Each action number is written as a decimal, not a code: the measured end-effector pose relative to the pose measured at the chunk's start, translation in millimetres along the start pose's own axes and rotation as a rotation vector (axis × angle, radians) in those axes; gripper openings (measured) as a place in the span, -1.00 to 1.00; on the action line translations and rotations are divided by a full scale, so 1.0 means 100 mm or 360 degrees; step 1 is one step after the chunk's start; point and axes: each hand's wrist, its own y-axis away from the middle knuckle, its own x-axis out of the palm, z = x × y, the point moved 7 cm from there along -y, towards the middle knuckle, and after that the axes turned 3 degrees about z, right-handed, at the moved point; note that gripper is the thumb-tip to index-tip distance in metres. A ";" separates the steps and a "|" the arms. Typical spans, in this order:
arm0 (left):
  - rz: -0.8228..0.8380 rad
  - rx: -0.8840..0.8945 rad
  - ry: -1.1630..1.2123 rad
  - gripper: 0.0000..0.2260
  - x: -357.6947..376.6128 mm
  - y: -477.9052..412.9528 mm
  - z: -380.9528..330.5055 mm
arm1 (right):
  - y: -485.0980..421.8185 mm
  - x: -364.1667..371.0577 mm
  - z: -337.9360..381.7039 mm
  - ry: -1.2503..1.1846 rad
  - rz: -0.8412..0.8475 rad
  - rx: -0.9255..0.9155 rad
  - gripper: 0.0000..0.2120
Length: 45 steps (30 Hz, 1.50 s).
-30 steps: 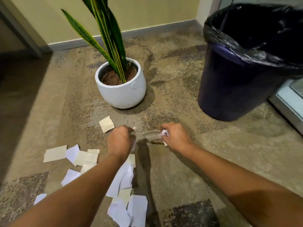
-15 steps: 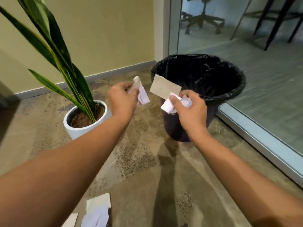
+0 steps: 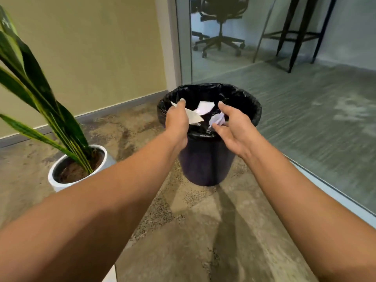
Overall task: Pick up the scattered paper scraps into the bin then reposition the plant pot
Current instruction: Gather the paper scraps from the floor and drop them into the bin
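Note:
A dark bin (image 3: 205,165) lined with a black bag (image 3: 244,96) stands on the floor ahead of me. My left hand (image 3: 177,121) hovers over its near-left rim, pinching a beige paper scrap (image 3: 194,117) that sticks out over the opening. My right hand (image 3: 234,129) is over the near-right rim with fingers spread and nothing in it. A crumpled white scrap (image 3: 217,120) and a flat white scrap (image 3: 204,107) are inside the bin mouth just below the hands. The white plant pot (image 3: 51,176) with long green leaves (image 3: 40,94) sits on the floor to the left of the bin.
A glass partition (image 3: 305,98) runs along the right, its base frame (image 3: 345,204) close to the bin. An office chair (image 3: 220,23) and black stool legs (image 3: 293,37) stand behind it. A beige wall (image 3: 91,47) lies beyond the pot. One white scrap corner (image 3: 109,274) shows at the bottom edge.
Both hands rose from the floor with scraps and moved forward over the bin. My right hand has spread and let its scraps fall into the bin. The view tilted up from the scattered paper.

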 end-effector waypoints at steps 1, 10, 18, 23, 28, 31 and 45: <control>0.0060 -0.0012 0.0073 -0.77 0.05 0.00 0.00 | 0.01 0.01 -0.02 -0.0074 0.0020 0.0025 -0.84; -0.0073 0.0314 -0.0265 -0.74 -0.14 -0.02 -0.03 | 0.07 0.00 -0.07 0.0068 -0.0015 -0.0317 -0.79; -0.0200 0.0831 -0.0908 -0.82 -0.90 0.27 0.13 | 0.26 0.45 -0.72 0.0874 0.0196 -0.0579 -0.77; -0.0156 0.0576 -0.1341 -0.82 -1.80 0.38 0.72 | 0.42 0.63 -1.69 0.1539 0.0549 -0.0352 -0.90; 0.0008 0.0104 -0.1845 -0.78 -2.76 0.74 1.46 | 0.69 0.84 -2.71 0.2179 0.1141 -0.0116 -0.84; -0.0040 -0.0124 -0.1977 -0.66 -3.30 1.05 1.79 | 0.96 0.97 -3.21 0.2378 0.1624 -0.0044 -0.72; -0.0231 -0.0987 -0.2151 -0.18 -4.31 1.72 2.56 | 1.58 1.07 -4.38 0.3107 0.2561 -0.0239 -0.04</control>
